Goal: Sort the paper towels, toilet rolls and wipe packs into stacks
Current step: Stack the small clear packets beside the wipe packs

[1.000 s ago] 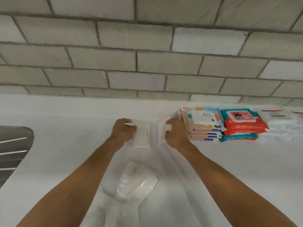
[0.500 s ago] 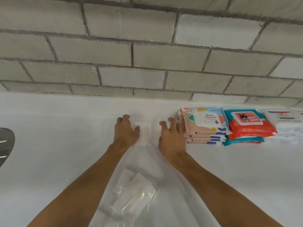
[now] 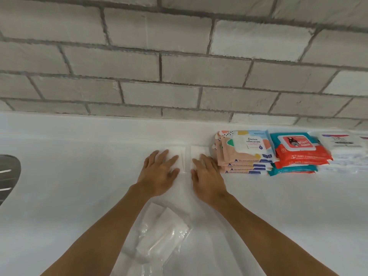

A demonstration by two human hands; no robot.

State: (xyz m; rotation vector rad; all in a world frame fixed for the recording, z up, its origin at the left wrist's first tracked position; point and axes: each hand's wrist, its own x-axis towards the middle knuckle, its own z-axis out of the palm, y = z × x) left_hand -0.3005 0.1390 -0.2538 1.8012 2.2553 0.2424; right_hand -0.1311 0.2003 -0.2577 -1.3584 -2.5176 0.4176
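Two flat white paper towel packs lie side by side on the white counter near the wall. My left hand (image 3: 159, 172) rests flat with straight fingers on the left pack (image 3: 175, 152). My right hand (image 3: 207, 174) presses flat on the right pack (image 3: 196, 151). To the right stand three stacks of wipe packs: a peach patterned stack (image 3: 244, 154), a red and teal stack (image 3: 296, 154) and a white stack (image 3: 344, 150). A clear plastic bag (image 3: 159, 238) holding more white folded towels lies between my forearms.
A grey block wall (image 3: 179, 66) rises right behind the counter's back edge. The metal rim of a sink (image 3: 8, 176) shows at the far left. White counter surface (image 3: 69, 186) spreads left of my hands and in front of the wipe stacks.
My hands gripped the two white packs a second ago; they have set them down against the wall and now lie flat on top with fingers straightened. The view shifted slightly left.
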